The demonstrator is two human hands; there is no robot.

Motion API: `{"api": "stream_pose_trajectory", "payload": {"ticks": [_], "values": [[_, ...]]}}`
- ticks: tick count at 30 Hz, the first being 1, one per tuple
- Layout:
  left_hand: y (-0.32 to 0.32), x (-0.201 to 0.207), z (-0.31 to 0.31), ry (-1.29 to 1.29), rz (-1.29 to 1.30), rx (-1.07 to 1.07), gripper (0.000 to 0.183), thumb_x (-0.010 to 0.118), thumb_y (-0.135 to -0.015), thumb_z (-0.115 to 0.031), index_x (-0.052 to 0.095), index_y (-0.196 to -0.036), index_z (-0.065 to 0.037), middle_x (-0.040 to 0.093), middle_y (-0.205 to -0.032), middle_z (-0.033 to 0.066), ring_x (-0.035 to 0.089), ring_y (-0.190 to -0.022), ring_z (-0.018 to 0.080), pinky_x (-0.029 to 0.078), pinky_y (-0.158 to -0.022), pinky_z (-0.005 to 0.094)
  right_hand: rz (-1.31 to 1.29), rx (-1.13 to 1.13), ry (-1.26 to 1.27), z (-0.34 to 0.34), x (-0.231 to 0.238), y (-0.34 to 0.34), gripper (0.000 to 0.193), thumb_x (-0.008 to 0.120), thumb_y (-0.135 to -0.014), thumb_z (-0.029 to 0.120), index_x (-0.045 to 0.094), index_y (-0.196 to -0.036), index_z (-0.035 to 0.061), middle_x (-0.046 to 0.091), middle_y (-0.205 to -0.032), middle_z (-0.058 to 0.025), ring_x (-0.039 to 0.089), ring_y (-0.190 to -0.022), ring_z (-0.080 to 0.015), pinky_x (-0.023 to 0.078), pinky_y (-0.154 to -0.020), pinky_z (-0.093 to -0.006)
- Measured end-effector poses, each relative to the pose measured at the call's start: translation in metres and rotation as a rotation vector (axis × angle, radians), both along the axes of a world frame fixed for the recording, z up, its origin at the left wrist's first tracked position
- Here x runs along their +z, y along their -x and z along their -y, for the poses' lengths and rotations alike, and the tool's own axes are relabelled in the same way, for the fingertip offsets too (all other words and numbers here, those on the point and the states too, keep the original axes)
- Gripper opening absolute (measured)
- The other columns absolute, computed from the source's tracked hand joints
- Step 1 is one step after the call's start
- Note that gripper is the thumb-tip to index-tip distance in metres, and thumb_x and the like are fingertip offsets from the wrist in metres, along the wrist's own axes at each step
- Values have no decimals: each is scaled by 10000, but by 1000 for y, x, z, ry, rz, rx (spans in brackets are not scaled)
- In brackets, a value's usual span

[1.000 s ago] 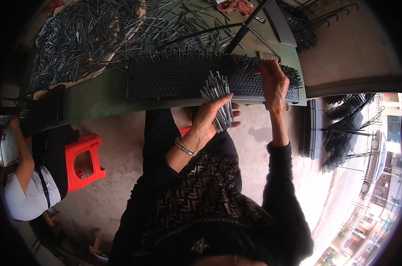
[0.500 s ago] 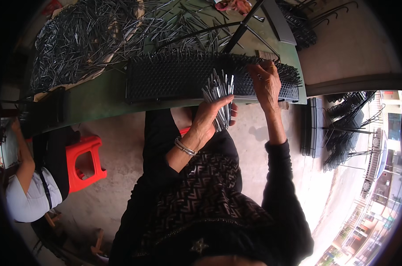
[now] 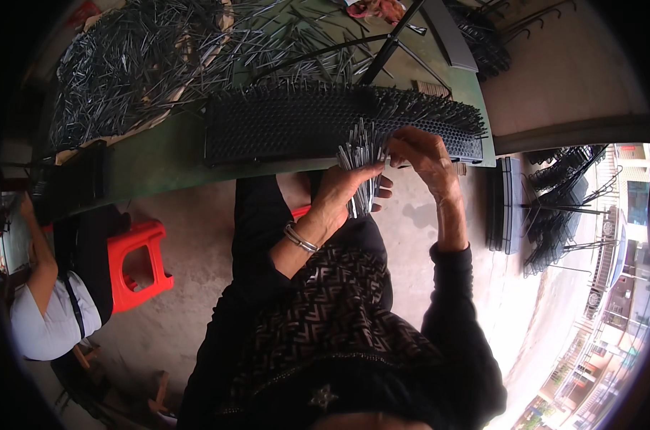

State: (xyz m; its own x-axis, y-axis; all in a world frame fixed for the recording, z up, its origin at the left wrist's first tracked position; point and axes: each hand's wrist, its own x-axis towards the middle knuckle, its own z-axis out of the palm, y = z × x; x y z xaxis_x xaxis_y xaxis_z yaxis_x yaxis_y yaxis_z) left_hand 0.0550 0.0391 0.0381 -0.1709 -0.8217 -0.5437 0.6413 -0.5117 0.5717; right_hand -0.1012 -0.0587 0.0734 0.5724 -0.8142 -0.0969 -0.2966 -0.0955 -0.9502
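My left hand is closed round a bundle of thin metal rods, which stand upright in front of my lap with their tops fanned out. Close by on the right, my right hand has its fingers pinched at the upper side of that bundle; what lies between the fingertips is too small to make out. Behind both hands a long black tray with rows of holes rests at the table's front edge. Rods stand in its far row and thickly in its right part.
A big heap of dark rods covers the green table's far left. A black metal stand rises behind the tray. At left a person in a white top sits beside a red stool. Black wire racks stand at right.
My right hand has come from the tray's right part back and leftward to the bundle. My left hand still holds the rods, having shifted only slightly.
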Motion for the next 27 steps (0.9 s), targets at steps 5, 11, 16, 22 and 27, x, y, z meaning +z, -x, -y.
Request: {"api": "stream_pose_trajectory", "payload": {"ticks": [5, 11, 16, 22, 27], "values": [[-2, -4, 0, 52, 47, -41, 305, 717, -846, -280, 649, -1068, -81, 709, -876, 98, 700, -734, 201, 527, -578, 312, -4, -7, -109, -1, 4, -1, 114, 595, -912, 78, 622, -936, -30, 648, -780, -72, 637, -692, -122, 522, -648, -251], [4, -19, 2, 40, -43, 43, 330, 709, -864, -286, 625, -1106, -77, 696, -1000, 118, 701, -835, 224, 556, -624, 332, 0, -192, 51, 2, 12, 7, 105, 581, -922, 60, 611, -972, -27, 669, -807, -86, 667, -742, -133, 543, -693, -260], [7, -26, 6, 8, -176, 89, 323, 689, -891, -295, 605, -1116, -80, 683, -1040, 127, 697, -864, 254, 583, -678, 383, -60, -471, 447, 25, 4, 10, 89, 544, -941, 28, 610, -983, -16, 682, -831, -71, 673, -764, -131, 547, -741, -266], [9, -21, 7, -12, -201, 100, 274, 659, -910, -271, 628, -1101, -77, 686, -946, 112, 691, -836, 224, 588, -664, 372, -105, -435, 525, 46, -27, 13, 96, 533, -945, 12, 615, -993, 2, 685, -854, -57, 651, -782, -101, 519, -735, -246], [7, -20, 7, 7, -136, 78, 241, 637, -926, -258, 641, -1078, -71, 691, -879, 96, 656, -730, 161, 559, -603, 329, -152, -324, 565, 47, -24, 13, 102, 571, -927, 26, 649, -993, 31, 672, -848, -58, 646, -785, -113, 511, -729, -252]]}}
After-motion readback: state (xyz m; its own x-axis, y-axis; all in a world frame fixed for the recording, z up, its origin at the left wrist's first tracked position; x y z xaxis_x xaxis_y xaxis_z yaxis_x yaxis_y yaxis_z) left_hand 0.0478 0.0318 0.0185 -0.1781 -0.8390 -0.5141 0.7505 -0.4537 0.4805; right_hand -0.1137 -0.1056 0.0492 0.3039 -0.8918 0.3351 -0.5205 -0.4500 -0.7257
